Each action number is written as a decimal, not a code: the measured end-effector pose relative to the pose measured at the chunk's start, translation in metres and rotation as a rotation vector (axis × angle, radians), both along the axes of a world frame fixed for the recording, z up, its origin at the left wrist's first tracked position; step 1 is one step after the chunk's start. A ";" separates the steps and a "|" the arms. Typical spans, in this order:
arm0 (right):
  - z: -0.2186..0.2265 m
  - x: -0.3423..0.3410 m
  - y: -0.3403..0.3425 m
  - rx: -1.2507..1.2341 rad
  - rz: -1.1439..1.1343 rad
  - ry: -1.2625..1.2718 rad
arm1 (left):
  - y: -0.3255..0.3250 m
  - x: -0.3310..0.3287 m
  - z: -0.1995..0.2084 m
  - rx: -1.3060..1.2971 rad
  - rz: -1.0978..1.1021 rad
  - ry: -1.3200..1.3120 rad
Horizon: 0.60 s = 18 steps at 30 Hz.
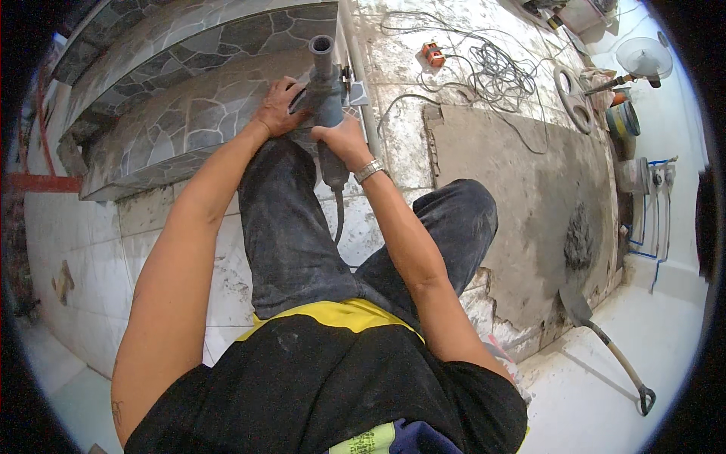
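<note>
- Right grip point(344, 142) clasps the corded power tool point(327, 106) at the steps' right edge; left grip point(280, 110) lies beside it (hold unclear).
- Stone-patterned steps point(204, 121) look faced; how much tool work remains cannot be told.
- Tiled floor point(408, 144) opens rightward past that edge, toward tangled cable point(499, 68).

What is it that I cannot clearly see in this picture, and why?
All in the head view:
Right hand: most fingertips, hidden by the hand itself and the power tool.
Cord: far end, hidden behind the trousers.
Feet: hidden beneath the trousers.
Red beam: cut off at left.
</note>
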State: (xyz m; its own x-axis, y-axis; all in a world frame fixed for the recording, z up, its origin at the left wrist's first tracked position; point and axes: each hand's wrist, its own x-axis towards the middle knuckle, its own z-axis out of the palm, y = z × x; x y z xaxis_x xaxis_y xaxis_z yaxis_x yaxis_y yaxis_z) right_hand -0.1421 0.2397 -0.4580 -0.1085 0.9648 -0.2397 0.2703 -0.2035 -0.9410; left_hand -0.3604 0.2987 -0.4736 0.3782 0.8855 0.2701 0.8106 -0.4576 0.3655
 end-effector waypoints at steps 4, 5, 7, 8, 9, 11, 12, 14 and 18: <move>0.013 -0.001 -0.009 -0.080 0.059 -0.008 | -0.001 -0.005 -0.004 0.059 -0.004 -0.022; 0.014 -0.001 -0.009 -0.079 0.058 -0.009 | 0.000 -0.004 -0.003 0.052 0.003 -0.012; 0.010 0.001 -0.009 -0.056 0.044 0.003 | 0.001 0.000 0.000 0.060 -0.008 -0.012; 0.008 0.003 -0.008 -0.054 0.041 0.001 | 0.002 0.001 0.002 0.065 -0.015 -0.009; 0.011 0.002 -0.010 -0.048 0.054 0.014 | 0.000 0.000 0.002 0.064 -0.011 -0.009; 0.018 0.001 -0.012 -0.044 0.071 0.027 | -0.002 -0.004 0.001 0.052 0.004 0.031; 0.020 0.002 -0.010 -0.080 0.065 0.048 | -0.002 -0.005 0.002 0.054 0.009 0.031; 0.025 -0.001 -0.008 -0.115 0.065 0.071 | -0.001 -0.006 0.004 0.020 0.008 0.072; 0.020 -0.001 0.000 -0.056 0.014 0.058 | 0.000 -0.002 0.006 0.006 0.015 0.124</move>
State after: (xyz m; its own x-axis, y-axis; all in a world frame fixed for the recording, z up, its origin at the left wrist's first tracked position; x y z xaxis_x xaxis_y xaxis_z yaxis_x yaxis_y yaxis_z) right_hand -0.1434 0.2394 -0.4375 -0.1368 0.9483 -0.2863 0.2183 -0.2531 -0.9425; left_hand -0.3626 0.2989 -0.4677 0.3959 0.8898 0.2271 0.8562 -0.4471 0.2590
